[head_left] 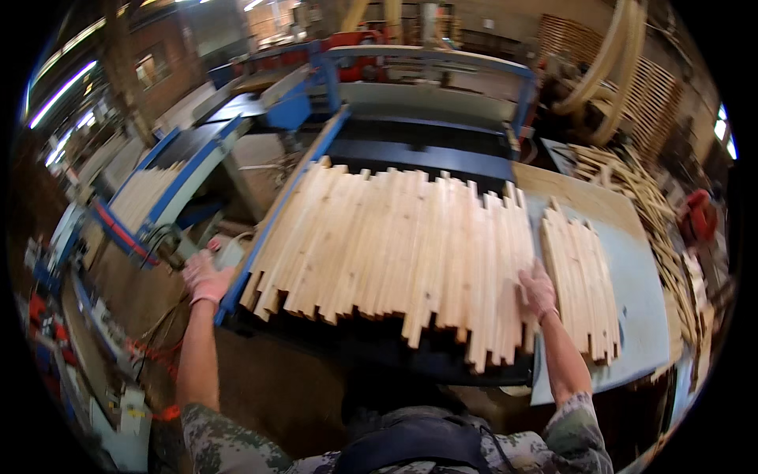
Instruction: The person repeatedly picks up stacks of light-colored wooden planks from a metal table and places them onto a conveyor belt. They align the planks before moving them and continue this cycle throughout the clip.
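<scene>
A wide row of pale wooden strips (379, 245) lies side by side on the dark machine bed (316, 328), their ends uneven. Along its right edge rests my right hand (539, 292), fingers stretched out and touching the outermost strips. A smaller group of strips (580, 284) lies just right of that hand, on a pale side board (639, 296). My left hand (207, 278) is beyond the bed's blue left rail (264, 245), fingers apart, by a light control box (230, 253) with a red button. Both hands appear to be in thin pinkish gloves.
A blue frame (430, 54) crosses the far end of the bed. Left of it stands a blue-sided conveyor (185, 178) carrying more strips. Loose wooden sticks (624, 186) are heaped at the right, near a thick pale hose (616, 71). Cables hang at the lower left.
</scene>
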`<state>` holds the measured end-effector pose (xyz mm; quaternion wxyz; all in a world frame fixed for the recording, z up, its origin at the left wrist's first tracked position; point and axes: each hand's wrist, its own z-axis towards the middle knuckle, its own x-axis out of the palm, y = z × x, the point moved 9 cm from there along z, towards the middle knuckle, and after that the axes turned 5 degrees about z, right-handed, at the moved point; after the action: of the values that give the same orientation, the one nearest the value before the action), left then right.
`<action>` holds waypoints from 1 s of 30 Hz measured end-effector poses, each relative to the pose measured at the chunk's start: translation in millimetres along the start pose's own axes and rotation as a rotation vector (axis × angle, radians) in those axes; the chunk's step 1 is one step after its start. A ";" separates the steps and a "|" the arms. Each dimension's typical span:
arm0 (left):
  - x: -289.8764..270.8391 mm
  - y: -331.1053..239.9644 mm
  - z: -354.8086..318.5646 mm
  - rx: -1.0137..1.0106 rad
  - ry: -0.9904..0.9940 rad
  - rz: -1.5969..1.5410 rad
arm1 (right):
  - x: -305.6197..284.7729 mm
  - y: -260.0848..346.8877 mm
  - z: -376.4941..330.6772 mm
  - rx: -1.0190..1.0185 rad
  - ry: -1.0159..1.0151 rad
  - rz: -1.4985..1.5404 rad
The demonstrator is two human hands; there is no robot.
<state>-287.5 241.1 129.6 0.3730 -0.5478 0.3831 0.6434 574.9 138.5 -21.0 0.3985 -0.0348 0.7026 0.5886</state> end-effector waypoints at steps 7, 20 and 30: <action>-4.4 -4.1 -164.4 0.347 -0.043 -1.248 | -15.7 18.9 -83.8 -0.034 -0.037 -0.012; 123.6 -78.8 -511.8 0.625 1.276 -1.696 | 0.1 -57.5 -384.2 0.095 0.103 0.568; 143.2 -181.0 -621.7 0.860 1.876 -1.439 | 12.4 -155.8 -635.1 0.709 0.459 0.844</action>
<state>118.5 -233.3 -93.6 0.3713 -0.7123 0.2936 -0.5183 317.5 -446.6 -159.5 -0.0445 0.2563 0.8775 0.4029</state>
